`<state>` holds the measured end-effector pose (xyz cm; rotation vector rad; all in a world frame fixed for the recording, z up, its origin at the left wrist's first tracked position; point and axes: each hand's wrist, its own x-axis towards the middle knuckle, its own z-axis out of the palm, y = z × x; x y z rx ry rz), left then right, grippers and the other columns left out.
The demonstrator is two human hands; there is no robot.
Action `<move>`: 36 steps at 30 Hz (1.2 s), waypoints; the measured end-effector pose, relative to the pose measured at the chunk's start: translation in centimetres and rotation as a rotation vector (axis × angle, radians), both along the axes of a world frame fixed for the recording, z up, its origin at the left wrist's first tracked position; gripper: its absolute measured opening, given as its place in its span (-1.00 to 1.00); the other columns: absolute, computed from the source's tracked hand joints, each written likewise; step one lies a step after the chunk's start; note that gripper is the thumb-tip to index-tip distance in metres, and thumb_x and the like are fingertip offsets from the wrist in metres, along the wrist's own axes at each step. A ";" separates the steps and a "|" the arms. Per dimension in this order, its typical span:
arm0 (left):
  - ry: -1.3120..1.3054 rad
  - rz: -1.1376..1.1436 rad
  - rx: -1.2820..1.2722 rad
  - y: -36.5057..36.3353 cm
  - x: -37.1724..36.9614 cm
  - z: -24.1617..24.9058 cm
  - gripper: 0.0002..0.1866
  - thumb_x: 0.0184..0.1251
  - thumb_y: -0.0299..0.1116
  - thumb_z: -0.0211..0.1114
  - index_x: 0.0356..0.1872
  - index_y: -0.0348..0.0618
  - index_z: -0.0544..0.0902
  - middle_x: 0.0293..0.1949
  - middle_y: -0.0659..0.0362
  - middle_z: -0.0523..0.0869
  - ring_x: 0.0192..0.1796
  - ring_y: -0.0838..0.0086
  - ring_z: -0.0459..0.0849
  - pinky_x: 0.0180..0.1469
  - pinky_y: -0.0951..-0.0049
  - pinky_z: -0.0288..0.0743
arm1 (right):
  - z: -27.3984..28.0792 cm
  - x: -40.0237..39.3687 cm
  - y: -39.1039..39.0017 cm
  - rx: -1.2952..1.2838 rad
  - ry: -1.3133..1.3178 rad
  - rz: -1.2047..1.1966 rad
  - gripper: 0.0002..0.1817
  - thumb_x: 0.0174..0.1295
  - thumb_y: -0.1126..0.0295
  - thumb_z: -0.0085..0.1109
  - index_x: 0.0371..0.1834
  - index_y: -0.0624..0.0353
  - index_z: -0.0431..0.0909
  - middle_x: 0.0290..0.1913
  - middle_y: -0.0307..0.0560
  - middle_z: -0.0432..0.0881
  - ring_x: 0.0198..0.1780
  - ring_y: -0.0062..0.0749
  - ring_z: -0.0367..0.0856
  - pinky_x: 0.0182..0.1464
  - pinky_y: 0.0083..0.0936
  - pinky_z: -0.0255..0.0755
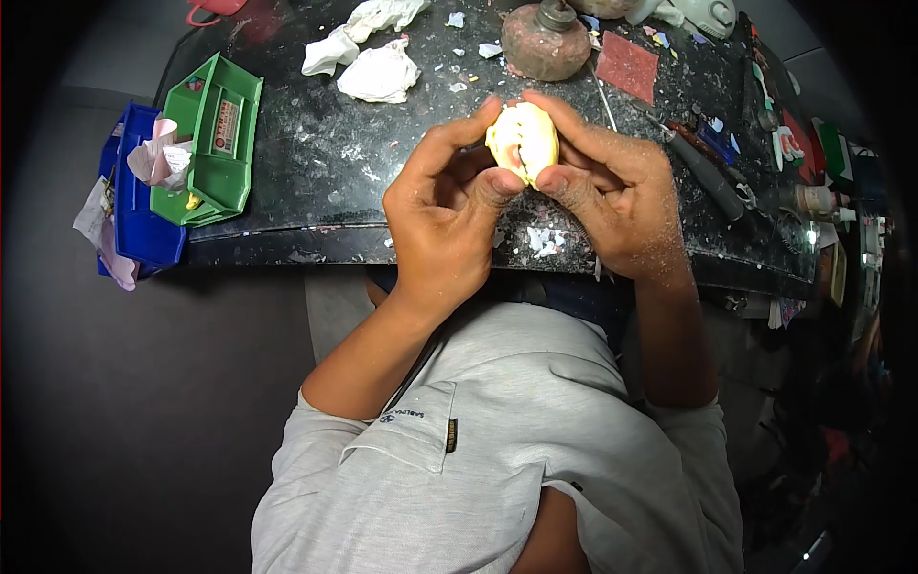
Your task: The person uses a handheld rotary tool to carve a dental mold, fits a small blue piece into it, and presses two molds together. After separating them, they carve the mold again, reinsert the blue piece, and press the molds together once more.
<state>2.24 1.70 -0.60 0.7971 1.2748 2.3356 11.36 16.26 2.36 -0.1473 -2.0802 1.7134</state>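
Between left fingers (501,183) and right fingers (557,181), pinched from both sides, sits a pale yellow lump (533,137).

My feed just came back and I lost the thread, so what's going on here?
A person is holding a yellow piece between the left hand and right hand, thumbs at its near end, above a messy bench. Its detail is too bright to make out. Crumpled white cloths and a round jar lie beyond the hands, with a red square right of the jar. A green bin and a blue bin sit at the left.
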 end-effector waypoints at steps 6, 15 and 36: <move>0.042 0.014 -0.041 -0.2 -0.1 0.0 -0.43 0.39 -0.42 0.50 0.34 -0.46 0.52 0.15 -0.01 0.72 0.14 0.41 0.72 0.25 0.40 0.61 | -0.1 -0.1 -0.3 -0.078 -0.024 -0.009 -0.45 0.39 0.42 0.40 0.39 0.43 0.53 0.02 0.24 0.79 0.08 -0.40 0.76 0.13 -0.48 0.65; 0.067 0.023 -0.065 -0.1 -0.2 0.0 -0.42 0.39 -0.41 0.51 0.34 -0.47 0.52 0.12 -0.01 0.74 0.13 0.40 0.73 0.23 0.39 0.62 | 0.2 0.0 -0.2 -0.044 -0.020 0.003 -0.46 0.40 0.43 0.39 0.38 0.45 0.52 0.04 0.25 0.78 0.11 -0.35 0.76 0.14 -0.48 0.65; 0.185 0.071 -0.099 0.1 0.0 -0.3 -0.42 0.42 -0.37 0.49 0.32 -0.50 0.52 0.17 -0.06 0.71 0.18 0.36 0.72 0.26 0.37 0.61 | -0.2 -0.2 0.2 0.093 0.051 -0.011 -0.47 0.38 0.46 0.40 0.36 0.49 0.53 -0.04 0.21 0.82 0.00 -0.51 0.77 0.04 -0.57 0.66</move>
